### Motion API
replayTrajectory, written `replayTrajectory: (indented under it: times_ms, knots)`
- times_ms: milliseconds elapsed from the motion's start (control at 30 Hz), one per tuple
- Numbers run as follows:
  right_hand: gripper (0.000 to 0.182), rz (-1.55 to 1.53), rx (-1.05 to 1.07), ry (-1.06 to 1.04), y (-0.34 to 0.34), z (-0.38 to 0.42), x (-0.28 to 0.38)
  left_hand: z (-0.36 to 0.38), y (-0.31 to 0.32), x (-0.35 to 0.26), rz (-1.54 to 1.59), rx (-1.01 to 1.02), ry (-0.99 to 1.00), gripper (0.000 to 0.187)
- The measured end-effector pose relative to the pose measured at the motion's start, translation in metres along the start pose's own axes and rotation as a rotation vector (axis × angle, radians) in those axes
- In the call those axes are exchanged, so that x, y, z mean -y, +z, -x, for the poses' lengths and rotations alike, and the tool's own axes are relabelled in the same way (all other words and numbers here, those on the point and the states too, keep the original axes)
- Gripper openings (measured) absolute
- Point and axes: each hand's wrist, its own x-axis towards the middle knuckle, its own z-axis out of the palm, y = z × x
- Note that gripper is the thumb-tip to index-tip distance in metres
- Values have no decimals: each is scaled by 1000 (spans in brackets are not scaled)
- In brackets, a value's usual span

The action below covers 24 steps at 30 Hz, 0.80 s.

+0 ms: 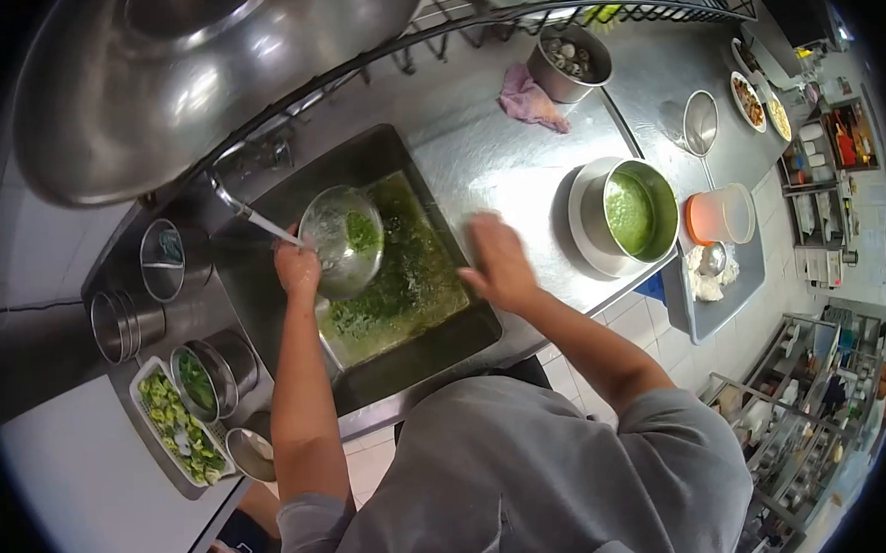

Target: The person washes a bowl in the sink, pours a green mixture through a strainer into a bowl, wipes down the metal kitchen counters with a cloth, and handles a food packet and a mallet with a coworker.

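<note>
Head view. The left hand (pixel 298 271) is partly closed on the near-left rim of a round bowl (pixel 347 269), held over the sink (pixel 386 137) beside the end of the tap (pixel 263 222); its fingertips are hidden. The right hand (pixel 502 260) is open and holds nothing, by the sink's right edge (blurred, so finger spacing is uncertain). Green bits (pixel 363 231) lie in the bowl; more leafy matter (pixel 404 299) spreads through the basin below.

Handling, in judgement: a firm rim grip suits this wet bowl. A slight tilt and gentle flow should lift loose bits without spilling the rest; the open right hand could steady the far rim (wet steel or plastic slips readily).

Count: one sink, one tap, one bowl in hand. On the bench (pixel 445 131): one pot of green liquid (pixel 668 215) on one pale round dish (pixel 583 231), one pot of small rounded items (pixel 572 91), one pink cloth (pixel 531 102) and one handled strainer (pixel 700 123). Further right, three food dishes (pixel 748 103) and one orange-lidded container (pixel 728 213). Left, one tray of cut greens (pixel 178 421); the steel vessels (pixel 115 329) overlap, total not determinable.
</note>
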Motion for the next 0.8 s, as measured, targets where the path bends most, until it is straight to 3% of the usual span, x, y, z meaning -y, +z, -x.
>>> replayTrajectory:
  times_ms: [33, 133, 233, 300, 367, 400, 433, 467, 500, 567, 633, 667, 733, 767, 800]
  knots:
    - [90, 115, -20, 74, -9, 35, -13, 7, 0, 9, -156, -17, -78, 29]
    - [99, 349, 118, 328, -31, 118, -43, 35, -2, 40, -19, -16, -281, 33]
    - [99, 411, 113, 391, -12, 131, -48, 63, 12, 102, -9, -8, -459, 36]
    - [98, 415, 82, 295, 10, 80, -27, 85, 10, 112, 8, -25, -554, 36]
    - [95, 377, 33, 231, 36, 8, -5, 102, 4, 95, 466, -40, -824, 32]
    - [89, 280, -93, 161, 50, -32, 6, 108, 4, 106, 459, -64, -834, 32]
    - [85, 266, -124, 146, 66, -75, 17, 115, 14, 126, 376, -1, -694, 30]
    - [83, 252, -100, 41, 75, -111, 29, 121, 20, 141, 293, 61, -556, 29]
    - [79, 371, -33, -62, 93, -146, 39, 122, 20, 148, 289, 35, -564, 29]
    - [71, -149, 263, 17, 114, -196, 84, 125, 16, 153, 158, 169, -321, 34]
    - [49, -348, 418, -69, 137, -228, 121, 114, -13, 66, 218, 56, -634, 36]
    - [49, -346, 420, -86, 149, -237, 137, 108, -29, 17, 257, -19, -784, 37]
    - [28, -1100, 406, 234, 177, -246, 165, 104, -17, 50, 157, -2, -720, 33]
    - [17, -1250, 262, 312, 199, -251, 173, 106, -15, 53, -14, -1, -591, 33]
    - [17, -1246, 280, 308, 181, -246, 186, 109, -17, 46, -186, 6, -461, 36]
